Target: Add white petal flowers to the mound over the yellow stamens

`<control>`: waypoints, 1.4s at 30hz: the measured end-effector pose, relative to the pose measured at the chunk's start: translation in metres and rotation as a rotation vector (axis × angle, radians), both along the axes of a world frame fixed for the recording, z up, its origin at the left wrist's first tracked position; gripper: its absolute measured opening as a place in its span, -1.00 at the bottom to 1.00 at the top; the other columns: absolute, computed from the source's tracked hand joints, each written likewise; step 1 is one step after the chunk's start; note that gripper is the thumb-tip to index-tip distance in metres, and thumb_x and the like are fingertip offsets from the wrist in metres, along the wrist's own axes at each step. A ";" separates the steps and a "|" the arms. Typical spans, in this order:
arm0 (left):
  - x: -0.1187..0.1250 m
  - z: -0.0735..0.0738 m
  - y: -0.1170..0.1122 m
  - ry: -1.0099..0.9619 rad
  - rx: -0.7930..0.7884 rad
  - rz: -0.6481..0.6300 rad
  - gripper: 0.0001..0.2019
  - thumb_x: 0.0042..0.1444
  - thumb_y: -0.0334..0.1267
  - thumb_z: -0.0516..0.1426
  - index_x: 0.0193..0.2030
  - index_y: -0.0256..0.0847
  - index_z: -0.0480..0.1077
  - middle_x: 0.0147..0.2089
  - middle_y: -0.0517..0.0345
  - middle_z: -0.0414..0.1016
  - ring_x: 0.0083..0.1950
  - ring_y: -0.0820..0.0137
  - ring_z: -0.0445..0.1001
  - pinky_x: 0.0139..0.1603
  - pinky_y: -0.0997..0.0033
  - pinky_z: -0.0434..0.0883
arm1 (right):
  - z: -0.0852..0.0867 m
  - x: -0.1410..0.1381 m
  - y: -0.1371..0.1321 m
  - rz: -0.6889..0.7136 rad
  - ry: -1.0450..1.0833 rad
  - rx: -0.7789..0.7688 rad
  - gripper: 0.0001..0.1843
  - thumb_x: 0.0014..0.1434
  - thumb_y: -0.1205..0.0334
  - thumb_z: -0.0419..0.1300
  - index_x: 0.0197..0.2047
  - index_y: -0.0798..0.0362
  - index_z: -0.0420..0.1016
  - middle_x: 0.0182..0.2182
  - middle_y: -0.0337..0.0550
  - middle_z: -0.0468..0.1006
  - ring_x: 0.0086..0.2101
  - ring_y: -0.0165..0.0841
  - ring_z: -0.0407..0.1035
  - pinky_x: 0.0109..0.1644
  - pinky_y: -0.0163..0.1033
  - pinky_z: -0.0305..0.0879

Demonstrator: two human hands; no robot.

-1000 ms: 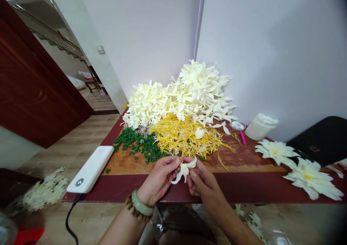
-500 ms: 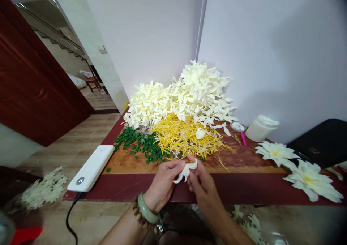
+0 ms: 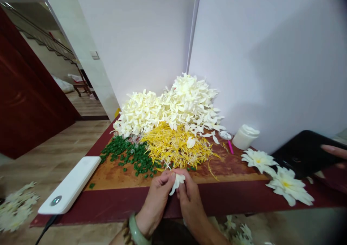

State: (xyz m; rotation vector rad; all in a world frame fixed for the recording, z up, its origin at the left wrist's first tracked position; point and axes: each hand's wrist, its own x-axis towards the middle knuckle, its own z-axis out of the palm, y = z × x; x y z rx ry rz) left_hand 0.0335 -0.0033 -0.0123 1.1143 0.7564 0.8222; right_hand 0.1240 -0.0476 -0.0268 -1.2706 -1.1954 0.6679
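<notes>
Both my hands meet over the table's near edge and pinch a small white petal piece (image 3: 176, 182) between their fingertips. My left hand (image 3: 156, 198), with a green bangle at the wrist, grips it from the left. My right hand (image 3: 189, 198) grips it from the right. Just beyond the fingers lies a heap of yellow stamen strands (image 3: 173, 147). Green bead-like pieces (image 3: 130, 154) are spread to its left. A big mound of white petals (image 3: 173, 106) rises behind them against the wall.
A white power bank (image 3: 69, 185) with a cable lies at the table's left edge. Two finished white flowers (image 3: 287, 185) lie at right beside a black object (image 3: 303, 153). A white jar (image 3: 245, 136) and pink tool (image 3: 230, 146) stand near the wall. Another person's fingers (image 3: 334, 151) show at far right.
My hands have drawn closer together around the petal piece, which now looks more folded up. The view has tilted down and shifted, and another person's fingers have appeared at far right.
</notes>
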 end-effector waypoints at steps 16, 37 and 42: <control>0.015 0.005 -0.003 0.101 0.253 0.001 -0.72 0.02 -0.14 0.06 -0.24 -0.24 0.48 -0.23 0.03 0.47 -0.17 0.30 0.34 -0.05 0.33 0.23 | 0.003 0.010 0.006 -0.069 0.334 -0.113 -0.75 0.05 0.16 0.12 -0.21 0.11 0.34 -0.31 -0.12 0.48 -0.27 -0.31 0.37 -0.13 -0.24 0.27; 0.018 0.013 0.011 0.204 -0.004 -0.084 -0.65 -0.21 -0.19 0.24 -0.21 -0.21 0.49 -0.20 0.00 0.51 -0.16 0.28 0.38 -0.05 0.33 0.24 | 0.010 0.065 -0.006 -0.290 0.082 -0.069 -0.83 0.07 0.18 0.10 -0.32 0.11 0.35 -0.52 -0.26 0.37 -0.49 -0.43 0.24 -0.42 -0.36 0.20; 0.031 0.022 0.034 0.212 0.031 -0.105 -0.69 -0.23 -0.17 0.24 -0.30 -0.28 0.51 -0.44 0.07 0.51 -0.42 0.42 0.37 -0.31 0.43 0.28 | 0.003 0.105 -0.025 -0.407 0.026 -0.100 -0.77 0.06 0.10 0.10 -0.33 0.11 0.33 -0.56 -0.28 0.33 -0.54 -0.44 0.20 -0.48 -0.36 0.16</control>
